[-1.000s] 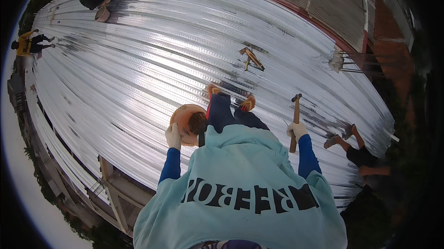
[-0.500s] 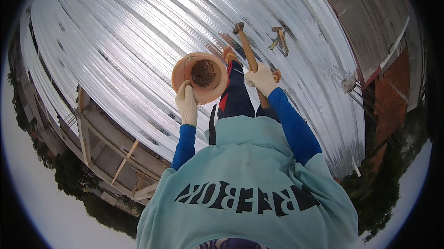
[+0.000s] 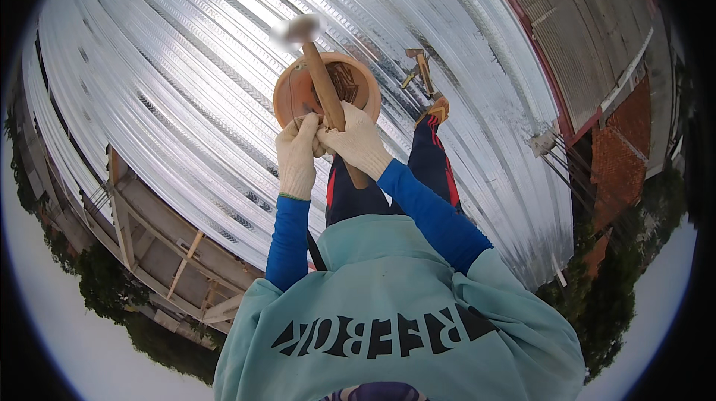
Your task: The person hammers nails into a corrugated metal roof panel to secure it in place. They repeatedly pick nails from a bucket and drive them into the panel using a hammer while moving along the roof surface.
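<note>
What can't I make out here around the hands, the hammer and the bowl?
Head view only:
- Hammer head: blurred by motion, shape unclear.
- Bowl contents: small brown pieces, partly behind the hammer handle.
- Left hand and right hand: gloved and overlapping; what the left fingers pinch is hidden.

- Both gloved hands (image 3: 328, 149) meet at the orange bowl (image 3: 294, 92) — the hammer handle (image 3: 322, 88) crosses its mouth.
- Corrugated metal roof (image 3: 164, 65) lies open to the left.
- Right of the bowl, a second hammer (image 3: 422, 69) and the person's shoe (image 3: 438, 110) block the way.
</note>
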Demonstrator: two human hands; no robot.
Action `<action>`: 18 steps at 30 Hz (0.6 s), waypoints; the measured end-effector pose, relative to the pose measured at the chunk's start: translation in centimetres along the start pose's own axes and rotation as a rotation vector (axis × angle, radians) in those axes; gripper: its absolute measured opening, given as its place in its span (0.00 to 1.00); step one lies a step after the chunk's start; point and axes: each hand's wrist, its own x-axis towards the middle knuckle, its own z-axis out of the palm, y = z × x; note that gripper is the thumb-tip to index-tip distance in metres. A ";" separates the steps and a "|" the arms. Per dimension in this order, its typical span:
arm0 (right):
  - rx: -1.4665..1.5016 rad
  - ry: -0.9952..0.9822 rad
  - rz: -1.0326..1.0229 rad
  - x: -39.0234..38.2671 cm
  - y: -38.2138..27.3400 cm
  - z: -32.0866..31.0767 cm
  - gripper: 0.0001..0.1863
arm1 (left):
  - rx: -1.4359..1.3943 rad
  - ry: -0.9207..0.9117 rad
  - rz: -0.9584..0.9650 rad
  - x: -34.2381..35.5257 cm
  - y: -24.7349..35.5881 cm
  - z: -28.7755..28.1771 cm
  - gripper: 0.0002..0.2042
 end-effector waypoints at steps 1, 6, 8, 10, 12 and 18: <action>-0.015 -0.003 0.007 -0.1 0.4 -1.5 0.19 | -0.010 0.010 0.001 0.3 -1.0 1.1 0.15; -0.174 0.120 -0.033 2.8 12.1 -11.8 0.15 | 0.038 0.172 0.012 1.9 -9.5 7.5 0.17; -0.110 0.204 0.127 4.9 20.9 -17.1 0.14 | 0.026 0.177 -0.064 2.9 -12.9 9.9 0.20; -0.073 0.327 0.251 7.7 27.7 -21.9 0.11 | 0.006 0.189 -0.108 3.9 -16.9 11.1 0.22; 0.083 0.417 0.395 10.8 34.5 -25.6 0.09 | 0.013 0.184 -0.134 5.2 -20.6 11.9 0.24; -0.105 0.531 0.459 20.4 50.0 -30.3 0.15 | 0.062 0.133 -0.319 7.5 -27.3 12.8 0.22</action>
